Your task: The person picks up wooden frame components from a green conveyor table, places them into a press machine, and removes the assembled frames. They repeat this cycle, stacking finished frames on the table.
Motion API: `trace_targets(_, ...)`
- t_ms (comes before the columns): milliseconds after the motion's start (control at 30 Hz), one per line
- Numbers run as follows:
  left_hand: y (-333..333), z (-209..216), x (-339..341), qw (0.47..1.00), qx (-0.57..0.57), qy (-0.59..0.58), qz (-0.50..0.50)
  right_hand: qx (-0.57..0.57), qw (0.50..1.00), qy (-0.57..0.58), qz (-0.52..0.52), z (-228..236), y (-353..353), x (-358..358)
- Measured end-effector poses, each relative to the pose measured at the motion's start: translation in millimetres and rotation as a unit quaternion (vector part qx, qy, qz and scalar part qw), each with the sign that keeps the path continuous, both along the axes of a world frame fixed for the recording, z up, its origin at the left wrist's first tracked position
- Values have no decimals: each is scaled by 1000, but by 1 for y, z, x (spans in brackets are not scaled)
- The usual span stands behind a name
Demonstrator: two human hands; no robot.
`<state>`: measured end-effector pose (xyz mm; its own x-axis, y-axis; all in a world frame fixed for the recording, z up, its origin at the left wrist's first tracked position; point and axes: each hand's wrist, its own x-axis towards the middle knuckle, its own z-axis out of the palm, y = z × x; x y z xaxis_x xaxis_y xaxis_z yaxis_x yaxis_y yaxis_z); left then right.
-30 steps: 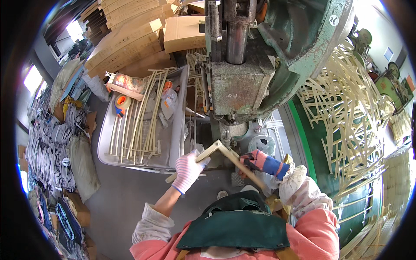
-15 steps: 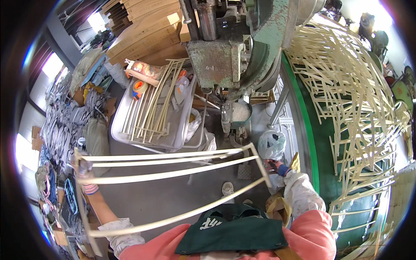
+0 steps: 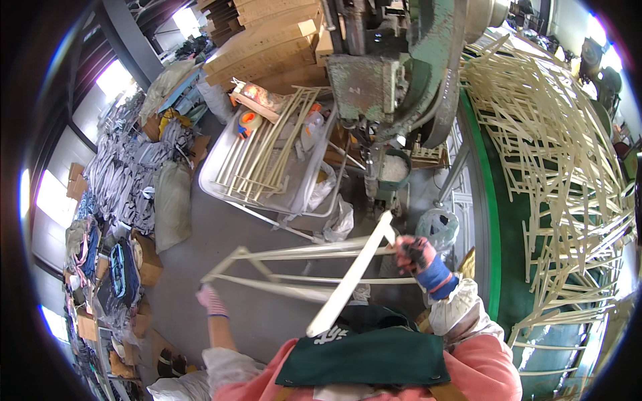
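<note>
A cream-coloured frame of slim rails (image 3: 348, 281) spans the space in front of me, tilted and partly smeared by motion. Its broad end bar (image 3: 351, 277) slants toward my chest. My right hand (image 3: 416, 256), in a glove with dark patches and a blue cuff, is closed on the frame close to this bar. At the far-left corner of the frame, my left hand (image 3: 212, 301), in a pink-striped glove, grips the end piece; its fingers are blurred. Beyond the frame stands a green, worn press machine (image 3: 364, 90).
A white tub (image 3: 217, 157) on a stand holds similar cream frames (image 3: 264, 157), an orange tape roll (image 3: 249, 121) and a bag. Many cream frames (image 3: 548, 134) pile on the green-edged table (image 3: 491, 220) at right. Cardboard boxes (image 3: 267, 47) stack behind; grey bundles (image 3: 124, 177) lie left.
The frame has turned and tilted, its right end swinging up toward me. My right hand has risen and come nearer the frame's middle; my left hand has moved right and down. The view has shifted.
</note>
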<state>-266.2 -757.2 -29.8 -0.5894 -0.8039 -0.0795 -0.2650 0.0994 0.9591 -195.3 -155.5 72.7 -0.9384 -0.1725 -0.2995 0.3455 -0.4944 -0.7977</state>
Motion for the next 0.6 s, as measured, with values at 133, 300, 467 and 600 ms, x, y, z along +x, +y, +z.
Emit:
trace_targets(133, 188, 45, 15, 849, 153, 36, -505, 104, 990, 25, 91, 10, -52, -14)
trace_targets(300, 303, 104, 1, 526, 39, -50, -848, 194, 975, 31, 102, -6, -57, -40)
trace_targets(467, 356, 102, -34, 647, -10, -200, -735, 111, 985, -106, -75, -12, -19, -72)
trace_targets(600, 413, 93, -102, 798, 262, -36, -541, -47, 978, -123, -161, -14, -14, -97)
